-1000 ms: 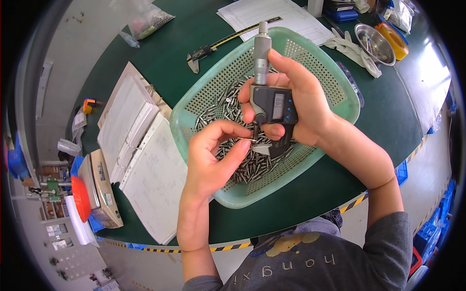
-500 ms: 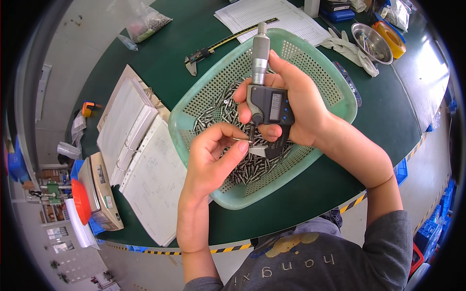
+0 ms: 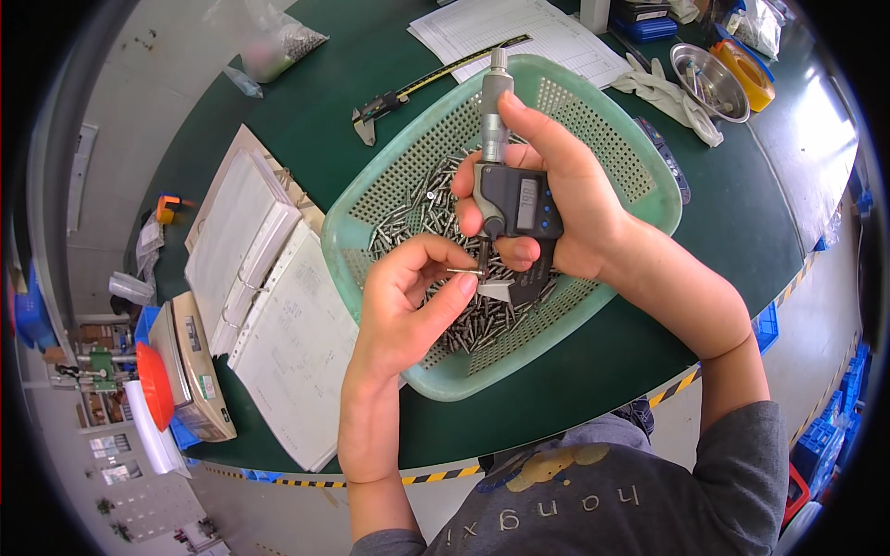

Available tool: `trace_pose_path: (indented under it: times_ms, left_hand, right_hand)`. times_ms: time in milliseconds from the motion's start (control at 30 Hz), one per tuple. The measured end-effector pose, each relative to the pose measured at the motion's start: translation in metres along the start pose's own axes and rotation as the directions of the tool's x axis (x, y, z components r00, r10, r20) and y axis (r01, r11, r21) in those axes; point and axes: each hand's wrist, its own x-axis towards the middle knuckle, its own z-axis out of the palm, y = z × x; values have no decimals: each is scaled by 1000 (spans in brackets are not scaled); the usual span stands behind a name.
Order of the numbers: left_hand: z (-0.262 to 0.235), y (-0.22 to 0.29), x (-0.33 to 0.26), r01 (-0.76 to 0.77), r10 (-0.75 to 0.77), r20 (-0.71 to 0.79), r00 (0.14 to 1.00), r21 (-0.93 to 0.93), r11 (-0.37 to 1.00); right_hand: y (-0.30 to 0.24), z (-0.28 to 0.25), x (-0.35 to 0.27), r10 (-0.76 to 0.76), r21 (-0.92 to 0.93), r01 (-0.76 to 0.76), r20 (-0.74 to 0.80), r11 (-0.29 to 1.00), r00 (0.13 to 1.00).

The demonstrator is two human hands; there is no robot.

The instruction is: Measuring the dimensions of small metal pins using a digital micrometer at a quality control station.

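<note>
My right hand (image 3: 565,185) is wrapped round a digital micrometer (image 3: 525,199), its silver thimble pointing away from me and its small display facing up. The thumb rests against the thimble. Pinched between thumb and finger of my left hand (image 3: 408,301) is a thin metal pin (image 3: 464,271), its end at the micrometer's measuring faces. Whether the faces touch it is too small to tell. Beneath both hands stands a pale green perforated plastic basket (image 3: 593,102). Many small metal pins (image 3: 408,218) lie heaped in it, partly hidden by my hands.
On the green table, a caliper (image 3: 389,104) and printed sheets (image 3: 547,32) lie beyond the basket. An open ring binder (image 3: 297,343) and a weighing scale (image 3: 199,371) are at left. White gloves (image 3: 672,100), a metal bowl (image 3: 709,82) and yellow tape (image 3: 749,74) are at far right.
My right thumb has shifted further up along the thimble, and the micrometer has moved very slightly. The display reading has changed. My left hand still pinches the pin in nearly the same place.
</note>
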Motion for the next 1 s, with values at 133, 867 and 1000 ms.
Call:
trace_pose_path:
  times_ms: [133, 867, 1000]
  left_hand:
    - [0, 11, 0, -1, 5, -33, 999, 110, 994]
    - [2, 6, 2, 113, 58, -214, 975, 704, 702]
    - [-1, 4, 4, -16, 82, -178, 981, 344, 939]
  right_hand:
    - [0, -2, 0, 7, -22, -8, -20, 1000, 1000]
    - [3, -7, 4, -124, -67, 116, -118, 991, 985]
    - [2, -6, 2, -75, -44, 71, -83, 996, 994]
